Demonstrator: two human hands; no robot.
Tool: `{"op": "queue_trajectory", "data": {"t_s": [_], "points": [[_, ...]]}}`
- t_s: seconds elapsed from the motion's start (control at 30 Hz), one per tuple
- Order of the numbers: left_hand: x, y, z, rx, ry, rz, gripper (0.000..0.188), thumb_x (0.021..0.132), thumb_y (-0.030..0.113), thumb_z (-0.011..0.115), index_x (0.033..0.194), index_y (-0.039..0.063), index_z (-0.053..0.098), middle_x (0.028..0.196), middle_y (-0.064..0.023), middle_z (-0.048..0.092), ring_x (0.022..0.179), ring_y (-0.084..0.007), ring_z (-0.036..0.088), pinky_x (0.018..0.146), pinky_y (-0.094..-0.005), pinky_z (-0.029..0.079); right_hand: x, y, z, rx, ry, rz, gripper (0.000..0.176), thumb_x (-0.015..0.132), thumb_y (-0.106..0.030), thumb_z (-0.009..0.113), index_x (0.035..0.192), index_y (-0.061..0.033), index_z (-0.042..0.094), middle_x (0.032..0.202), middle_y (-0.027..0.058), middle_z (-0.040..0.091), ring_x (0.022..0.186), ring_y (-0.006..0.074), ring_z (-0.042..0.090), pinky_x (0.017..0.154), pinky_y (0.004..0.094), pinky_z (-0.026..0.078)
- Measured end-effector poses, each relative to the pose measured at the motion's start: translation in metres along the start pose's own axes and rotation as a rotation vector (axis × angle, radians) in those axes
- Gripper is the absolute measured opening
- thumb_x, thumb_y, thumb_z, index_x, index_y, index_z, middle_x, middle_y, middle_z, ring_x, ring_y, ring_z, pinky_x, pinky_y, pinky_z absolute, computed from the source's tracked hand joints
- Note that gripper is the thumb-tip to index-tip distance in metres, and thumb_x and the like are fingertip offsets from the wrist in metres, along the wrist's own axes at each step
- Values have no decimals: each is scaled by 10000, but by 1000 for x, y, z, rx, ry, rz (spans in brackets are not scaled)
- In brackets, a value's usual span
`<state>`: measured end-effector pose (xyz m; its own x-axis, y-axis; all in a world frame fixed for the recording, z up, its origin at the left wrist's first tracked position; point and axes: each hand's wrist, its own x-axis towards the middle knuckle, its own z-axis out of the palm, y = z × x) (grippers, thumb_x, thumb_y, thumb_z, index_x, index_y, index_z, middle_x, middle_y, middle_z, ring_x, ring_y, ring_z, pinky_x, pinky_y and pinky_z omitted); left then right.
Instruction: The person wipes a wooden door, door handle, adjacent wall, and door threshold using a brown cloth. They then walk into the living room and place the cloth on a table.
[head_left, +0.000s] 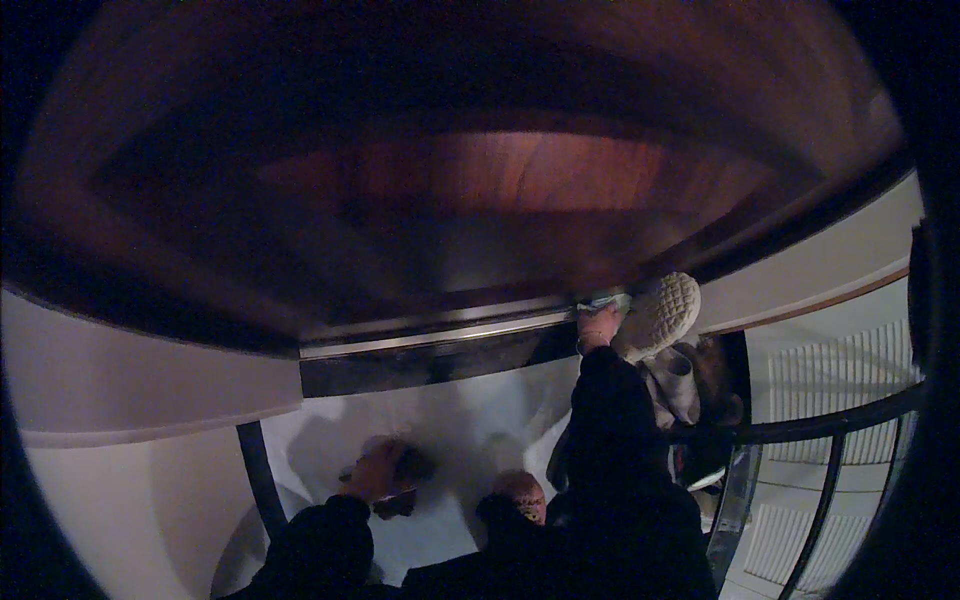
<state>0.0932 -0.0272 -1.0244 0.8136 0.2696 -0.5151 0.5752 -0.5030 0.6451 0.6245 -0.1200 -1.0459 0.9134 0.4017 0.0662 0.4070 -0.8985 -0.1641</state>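
Observation:
My right hand (598, 324) reaches forward to the right end of a metal door threshold (450, 330) and is closed on a pale crumpled cloth (604, 301), which lies against the foot of a dark wooden door (525, 172). Lower left, my left hand (375, 472) is over a dark object (409, 469) above the pale floor; blur and shadow hide what it is and how the fingers hold it. Just right of my right hand, a light shoe shows its textured sole (675, 307).
Several boots and shoes (679, 382) crowd the right side, behind a dark curved railing (810, 427). White louvred doors (840, 375) stand beyond. Pale walls (150, 360) flank the doorway. One foot (525, 495) shows on the floor below me.

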Motion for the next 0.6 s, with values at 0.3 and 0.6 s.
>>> {"op": "queue_trajectory", "data": {"t_s": [0.3, 0.6], "points": [[-11, 15, 3, 93, 3, -24, 835, 795, 506, 731, 1447, 123, 378, 1408, -218, 457, 1204, -435, 527, 1031, -478, 443, -39, -38, 38, 112, -110, 39, 393, 745, -182, 736, 1094, -34, 634, 1010, 169, 679, 903, 367, 673, 832, 432, 548], [2, -15, 22, 60, -20, 75, 845, 744, 522, 744, 1420, 132, 420, 1388, -225, 459, 1226, -431, 507, 988, -518, 475, -79, -78, 21, 352, 24, 104, 461, 695, -151, 761, 1126, -39, 641, 994, 204, 680, 918, 394, 664, 762, 458, 543]]}}
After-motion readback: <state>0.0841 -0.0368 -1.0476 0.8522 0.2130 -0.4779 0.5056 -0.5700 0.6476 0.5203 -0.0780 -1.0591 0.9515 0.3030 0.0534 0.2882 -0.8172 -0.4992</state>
